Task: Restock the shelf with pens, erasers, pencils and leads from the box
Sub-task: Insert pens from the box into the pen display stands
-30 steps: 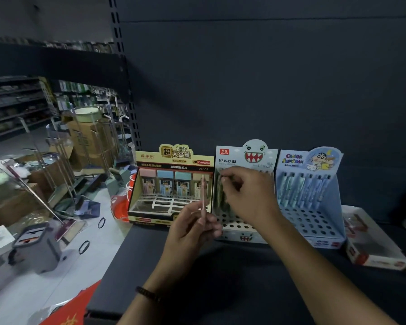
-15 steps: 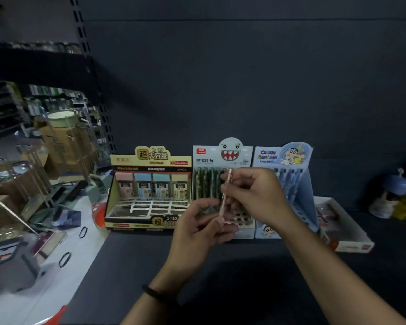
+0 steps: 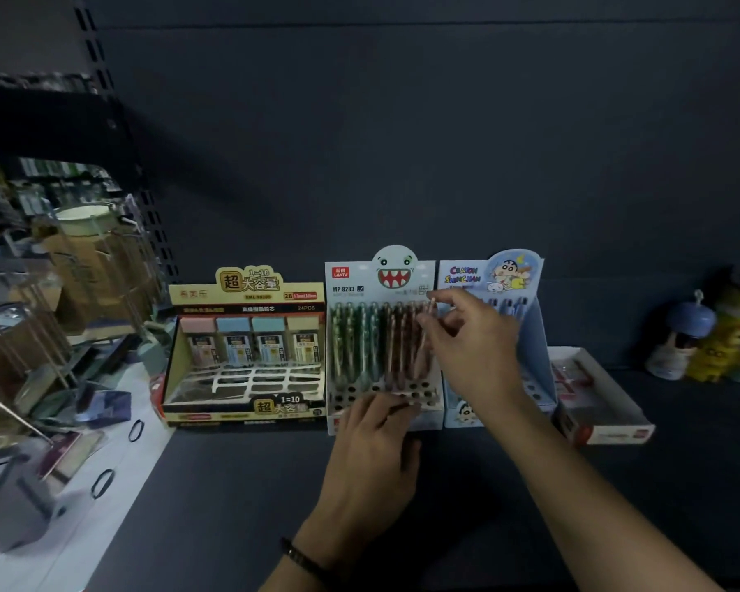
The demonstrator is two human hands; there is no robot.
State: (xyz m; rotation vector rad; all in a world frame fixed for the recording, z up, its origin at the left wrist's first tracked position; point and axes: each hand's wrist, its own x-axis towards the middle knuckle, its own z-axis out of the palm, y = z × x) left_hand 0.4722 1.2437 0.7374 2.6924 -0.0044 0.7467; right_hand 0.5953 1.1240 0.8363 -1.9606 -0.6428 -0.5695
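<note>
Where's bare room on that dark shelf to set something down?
Bare: dark shelf board in front of the yellow lead display box, and front right before the flat white tray. Crowded: the back row, around the white toothy pencil stand.

Shop, stationery aisle. Dark metal shelf [image 3: 274,484], slotted upright [image 3: 90,49], plain back panel [image 3: 445,143]. Retail display boxes in row at back: lead-refill box [image 3: 248,292] marked 24PCS, pencil display [image 3: 381,275] with perforated holder, cartoon pen display [image 3: 494,275]. Figurines [image 3: 684,335] at right. Left, beyond shelf edge: wire racks [image 3: 122,249], cartons [image 3: 82,267], more stocked shelving [image 3: 52,168], blurred.
</note>
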